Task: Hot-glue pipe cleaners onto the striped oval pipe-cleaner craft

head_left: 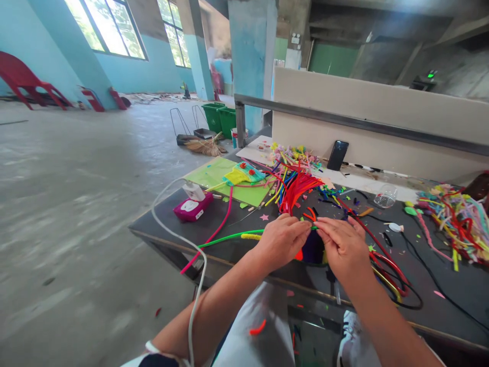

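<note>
My left hand (286, 238) and my right hand (341, 245) meet at the table's front edge, fingertips pinched. Between them shows a short bit of a green pipe cleaner (233, 235), whose long end runs out leftward past my left wrist. Under my hands sits a dark purple piece (314, 248) with orange at its side, partly covered by my fingers. A short yellow pipe cleaner (250, 236) lies beside my left wrist. Just beyond my fingers spreads a bundle of red pipe cleaners (300, 189), and a pink pipe cleaner (221, 228) hangs over the table's left edge.
A magenta power block (193, 206) with a white cable stands at left. Behind it, a yellow and teal piece (244, 174) rests on a green board (208, 174). A phone (337, 155) leans at the back. Tangled pipe cleaners (454, 219), cords and a clear cup (385, 195) lie right.
</note>
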Motion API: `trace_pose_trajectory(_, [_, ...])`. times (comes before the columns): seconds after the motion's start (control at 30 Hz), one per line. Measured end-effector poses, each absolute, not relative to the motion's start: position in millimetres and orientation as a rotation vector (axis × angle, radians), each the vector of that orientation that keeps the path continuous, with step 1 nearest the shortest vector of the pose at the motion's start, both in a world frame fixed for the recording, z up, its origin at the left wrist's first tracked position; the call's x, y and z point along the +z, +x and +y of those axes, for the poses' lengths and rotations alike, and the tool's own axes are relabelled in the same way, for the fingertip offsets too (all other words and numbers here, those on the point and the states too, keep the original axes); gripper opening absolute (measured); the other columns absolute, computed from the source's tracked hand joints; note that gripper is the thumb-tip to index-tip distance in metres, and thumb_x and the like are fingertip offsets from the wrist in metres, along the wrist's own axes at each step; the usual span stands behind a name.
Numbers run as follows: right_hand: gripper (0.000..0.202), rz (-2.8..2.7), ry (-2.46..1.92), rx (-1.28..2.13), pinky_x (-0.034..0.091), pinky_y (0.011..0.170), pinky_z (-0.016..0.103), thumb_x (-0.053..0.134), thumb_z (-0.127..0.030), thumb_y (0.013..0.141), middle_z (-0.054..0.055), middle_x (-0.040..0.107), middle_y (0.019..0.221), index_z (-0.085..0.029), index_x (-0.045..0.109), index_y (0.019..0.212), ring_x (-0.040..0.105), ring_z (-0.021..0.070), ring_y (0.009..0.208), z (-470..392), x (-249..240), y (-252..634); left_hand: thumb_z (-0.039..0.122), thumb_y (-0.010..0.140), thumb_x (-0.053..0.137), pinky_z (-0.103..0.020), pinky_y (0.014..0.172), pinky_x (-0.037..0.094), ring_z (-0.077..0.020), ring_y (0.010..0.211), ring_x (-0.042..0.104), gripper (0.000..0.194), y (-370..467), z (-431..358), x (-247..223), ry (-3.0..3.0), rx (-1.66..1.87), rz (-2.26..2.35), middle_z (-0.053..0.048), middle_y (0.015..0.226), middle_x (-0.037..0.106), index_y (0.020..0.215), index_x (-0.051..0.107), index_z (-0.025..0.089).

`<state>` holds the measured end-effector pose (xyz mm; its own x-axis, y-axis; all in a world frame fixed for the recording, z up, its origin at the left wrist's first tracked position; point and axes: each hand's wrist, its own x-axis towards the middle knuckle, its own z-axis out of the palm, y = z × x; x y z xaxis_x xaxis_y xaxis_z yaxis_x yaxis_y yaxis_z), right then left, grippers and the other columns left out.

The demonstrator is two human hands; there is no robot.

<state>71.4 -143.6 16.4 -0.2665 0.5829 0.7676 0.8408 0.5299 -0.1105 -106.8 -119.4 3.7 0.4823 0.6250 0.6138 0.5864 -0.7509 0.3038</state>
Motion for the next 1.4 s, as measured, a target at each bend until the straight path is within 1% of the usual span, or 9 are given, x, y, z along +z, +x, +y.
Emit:
trace_pose_trajectory(0.17, [0.015,-1.992,-1.119,-0.397,0.037,0.099,0.044,0.053,-0.024,0.092,0.004,0.076,0.098,-0.024,0.068,0.097,0.07,0.0184,0.088,-144.9,14.7,72.4,0.027,0.098,0.035,-0.031,0.075,0.043,-0.0166,0.075,0.057,0.029,-106.1,-121.3,3.9,2.702,1.138,1.066,-0.006,0.083,0.066,0.101,0.062,0.017])
trace_pose_trajectory(0.47, [0.01,-2.002,-1.087,-0.389,0.034,0.103,0.048,0.058,-0.021,0.088,0.002,0.076,0.095,-0.025,0.067,0.093,0.07,0.0184,0.087,-148.5,19.3,70.3,0.027,0.097,0.035,-0.031,0.075,0.044,-0.0169,0.075,0.058,0.029,-103.5,-124.9,7.0,2.693,1.128,1.051,-0.007,0.079,0.065,0.095,0.063,0.016])
trace_pose_trajectory(0.57, [0.01,-1.999,-1.075,-0.385,0.032,0.104,0.048,0.058,-0.019,0.087,0.002,0.076,0.093,-0.024,0.066,0.09,0.07,0.0179,0.086,-149.5,20.4,70.0,0.026,0.096,0.039,-0.033,0.08,0.046,-0.0187,0.081,0.06,0.027,-104.8,-124.6,7.9,2.635,1.116,1.007,-0.009,0.087,0.068,0.104,0.061,0.015])
trace_pose_trajectory(0.63, [0.01,-1.996,-1.074,-0.385,0.032,0.105,0.049,0.058,-0.018,0.087,0.002,0.076,0.093,-0.024,0.066,0.09,0.07,0.0177,0.085,-149.6,20.3,70.4,0.025,0.094,0.043,-0.034,0.085,0.047,-0.0198,0.091,0.061,0.025,-109.2,-123.7,8.6,2.568,1.12,0.973,-0.01,0.098,0.068,0.111,0.059,0.015])
trace_pose_trajectory(0.73, [0.01,-1.999,-1.08,-0.368,0.033,0.105,0.048,0.057,-0.018,0.087,0.002,0.076,0.093,-0.024,0.065,0.091,0.07,0.0178,0.086,-149.4,19.3,71.0,0.022,0.093,0.046,-0.032,0.091,0.046,-0.0189,0.101,0.06,0.024,-120.8,-121.6,9.2,2.476,1.129,0.948,-0.008,0.11,0.067,0.114,0.057,0.017])
trace_pose_trajectory(0.87, [0.011,-1.987,-1.096,-0.331,0.033,0.106,0.049,0.056,-0.019,0.088,0.002,0.076,0.093,-0.023,0.065,0.09,0.07,0.0177,0.086,-149.7,18.3,70.8,0.021,0.093,0.045,-0.028,0.084,0.047,-0.0168,0.094,0.062,0.02,-135.3,-118.3,7.4,2.404,1.116,0.964,-0.006,0.1,0.069,0.105,0.061,0.018])
trace_pose_trajectory(1.0, [0.012,-1.976,-1.101,-0.324,0.036,0.105,0.048,0.055,-0.019,0.088,0.002,0.076,0.093,-0.024,0.066,0.09,0.07,0.0179,0.086,-150.3,18.1,70.0,0.02,0.092,0.049,-0.026,0.079,0.048,-0.0153,0.086,0.065,0.017,-135.6,-118.0,0.9,2.332,1.222,0.967,-0.004,0.093,0.072,0.098,0.066,0.018])
trace_pose_trajectory(1.23, [0.012,-1.967,-1.091,-0.319,0.037,0.105,0.049,0.056,-0.019,0.087,0.003,0.076,0.092,-0.023,0.066,0.09,0.071,0.0181,0.086,-150.5,17.3,70.0,0.018,0.089,0.057,-0.028,0.08,0.051,-0.0159,0.085,0.069,0.024,-120.1,-129.1,-11.9,2.301,1.514,0.954,-0.005,0.098,0.075,0.109,0.068,0.019])
trace_pose_trajectory(1.4, [0.011,-1.967,-1.07,-0.323,0.038,0.105,0.052,0.057,-0.017,0.086,0.004,0.076,0.092,-0.021,0.066,0.09,0.071,0.0186,0.086,-151.1,17.9,70.3,0.014,0.085,0.061,-0.029,0.079,0.054,-0.0154,0.081,0.07,0.02,-108.2,-133.1,-16.6,2.273,1.728,0.961,-0.004,0.09,0.076,0.101,0.071,0.019])
